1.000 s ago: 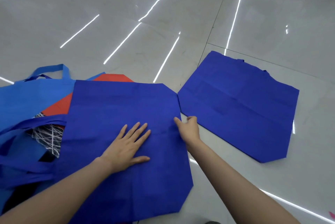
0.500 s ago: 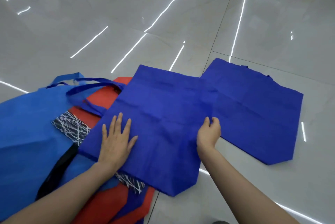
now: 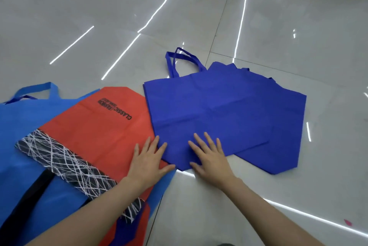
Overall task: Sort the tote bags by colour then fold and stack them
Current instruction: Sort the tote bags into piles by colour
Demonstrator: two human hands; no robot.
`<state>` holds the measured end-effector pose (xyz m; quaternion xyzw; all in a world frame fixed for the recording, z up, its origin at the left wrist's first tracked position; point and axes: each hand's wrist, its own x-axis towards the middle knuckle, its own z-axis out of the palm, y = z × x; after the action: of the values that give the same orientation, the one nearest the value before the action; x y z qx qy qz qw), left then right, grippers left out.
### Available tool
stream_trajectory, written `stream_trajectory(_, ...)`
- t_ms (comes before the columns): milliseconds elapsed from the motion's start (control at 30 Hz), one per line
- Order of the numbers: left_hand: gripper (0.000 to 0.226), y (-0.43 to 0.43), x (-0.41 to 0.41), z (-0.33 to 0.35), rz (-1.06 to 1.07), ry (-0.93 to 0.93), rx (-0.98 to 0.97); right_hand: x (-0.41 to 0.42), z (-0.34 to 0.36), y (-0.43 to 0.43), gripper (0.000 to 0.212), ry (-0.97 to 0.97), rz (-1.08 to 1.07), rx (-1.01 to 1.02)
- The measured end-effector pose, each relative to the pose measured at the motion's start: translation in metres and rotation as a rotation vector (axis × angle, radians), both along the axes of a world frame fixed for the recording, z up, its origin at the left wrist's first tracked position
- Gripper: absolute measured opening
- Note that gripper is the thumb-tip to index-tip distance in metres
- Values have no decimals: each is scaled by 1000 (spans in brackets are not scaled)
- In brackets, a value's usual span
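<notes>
Left hand (image 3: 148,163): flat, fingers spread, holding nothing. The palm rests on an orange-red fabric tote bag (image 3: 103,126) and the fingertips reach the next bag's edge.
Right hand (image 3: 209,158): also flat, fingers straight, pressing the near edge of a royal-blue non-woven tote bag (image 3: 209,110).
Blue bag: it stretches away from both hands, loop handles (image 3: 179,60) at the far end, partly over a second royal-blue tote bag (image 3: 286,126) on the right.
Next move: probably aligning or folding. The right hand is nearer its middle.
Left pile: a light-blue tote bag (image 3: 29,118) lies underneath, unsorted.
</notes>
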<state>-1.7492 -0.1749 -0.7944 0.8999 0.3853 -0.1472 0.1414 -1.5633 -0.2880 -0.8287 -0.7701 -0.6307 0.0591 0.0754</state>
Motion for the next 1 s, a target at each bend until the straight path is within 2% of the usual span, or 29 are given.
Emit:
stream_trajectory(33, 98, 3, 0, -2, 4, -13, 9, 3, 3, 2, 71, 52, 76, -136)
stream_trajectory(100, 78, 10, 1, -6, 20, -32, 41, 11, 4, 7, 89, 140, 80, -375)
stream_trajectory(233, 83, 13, 6, -7, 136, -36, 27, 13, 7, 13, 99, 34, 98, -442)
stream_trajectory(300, 85, 13, 10, -8, 146, -17, 28, 12, 12, 15, 96, 28, 45, -442)
stream_trajectory(433, 83, 11, 19, -8, 160, -44, 41, 12, 16, 14, 77, 11, -198, -416)
stream_trajectory(633, 78, 8, 39, -3, 136, -105, 17, 35, 19, 17, 77, -9, -503, -392)
stream_trajectory(733, 80, 7, 42, -5, 122, -88, 4, 48, 21, 16, 74, -66, -458, -326)
stream_trajectory(833, 87, 7, 43, -8, 129, -72, -23, 50, 19, 9, 57, -80, -320, -309)
stream_trajectory(1000, 86, 8, 42, -15, 110, -59, -8, 60, 14, 13, 59, -124, -308, -350)
